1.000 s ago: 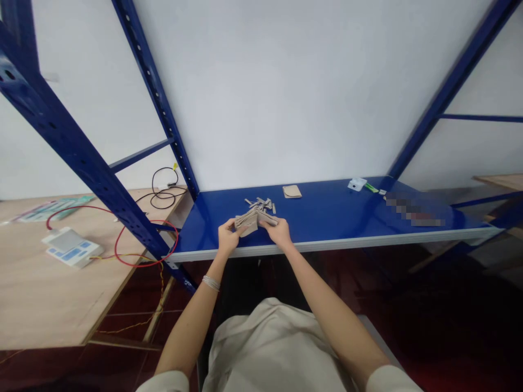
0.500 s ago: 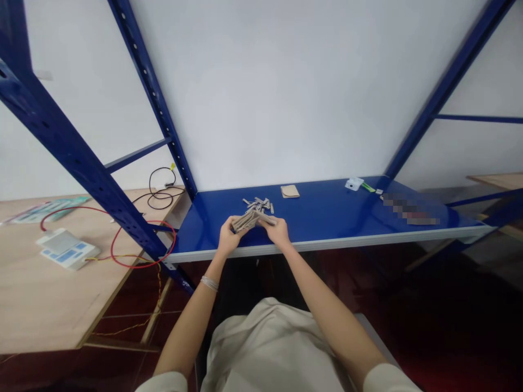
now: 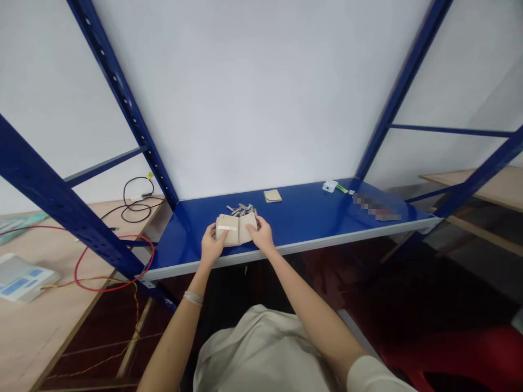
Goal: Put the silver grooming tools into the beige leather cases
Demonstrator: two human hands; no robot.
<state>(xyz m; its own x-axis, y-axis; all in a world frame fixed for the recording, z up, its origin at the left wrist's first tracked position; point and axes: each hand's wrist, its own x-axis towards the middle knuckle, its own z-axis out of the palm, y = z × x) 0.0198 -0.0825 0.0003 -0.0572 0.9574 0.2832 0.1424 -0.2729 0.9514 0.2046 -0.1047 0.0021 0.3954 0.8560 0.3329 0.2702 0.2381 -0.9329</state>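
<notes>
Over the near edge of the blue shelf, my left hand (image 3: 213,245) is closed on a fanned stack of flat beige pouch-like pieces (image 3: 231,228), its thumb lying across the left face near a pale strip. My right hand (image 3: 262,236) grips the right part of the stack, thumb pressed on its paler face. The fingers beneath are hidden. Just behind the stack lies a pile of small greyish strip-like pieces (image 3: 244,209), partly covered by it; their kind is unclear. Farther back on the shelf rests a single beige piece with a curved flap line (image 3: 272,195).
The blue shelf (image 3: 310,215) has upright blue posts (image 3: 122,92) at both sides. A small white object (image 3: 329,186) and a green item (image 3: 342,189) lie at its right, near a blurred-out patch. On the left wooden table stand a white device (image 3: 24,277) and a red cable (image 3: 87,280).
My hands have tilted the stack from edge-on so that its broad faces now show, spread left and right. The camera view has shifted toward the right.
</notes>
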